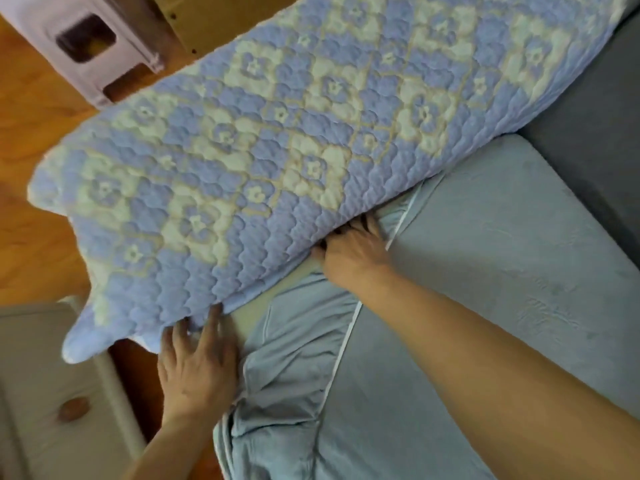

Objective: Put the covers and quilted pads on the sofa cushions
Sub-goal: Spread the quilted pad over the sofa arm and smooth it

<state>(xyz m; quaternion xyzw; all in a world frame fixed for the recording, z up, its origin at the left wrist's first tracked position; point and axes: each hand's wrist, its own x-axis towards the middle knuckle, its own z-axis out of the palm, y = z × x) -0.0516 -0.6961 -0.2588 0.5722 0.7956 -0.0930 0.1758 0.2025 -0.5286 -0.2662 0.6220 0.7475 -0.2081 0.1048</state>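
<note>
A blue and cream quilted pad [277, 140] with a flower pattern lies across the upper half of the view, its scalloped corner hanging at the lower left. Below it lies a sofa cushion in a pale blue cover [485, 258] with white piping; the cover is bunched along its near side, and a strip of cream foam shows there. My left hand [197, 365] lies with straight fingers on the cushion's edge, its fingertips touching the pad's hem. My right hand [353, 254] reaches under the pad's edge, and the pad hides its fingertips.
Dark grey sofa upholstery [595, 126] runs along the right. A white appliance [93, 53] and a cardboard panel stand on the wooden floor [31, 188] at the top left. A white cabinet with a wooden knob [72, 410] sits at the lower left.
</note>
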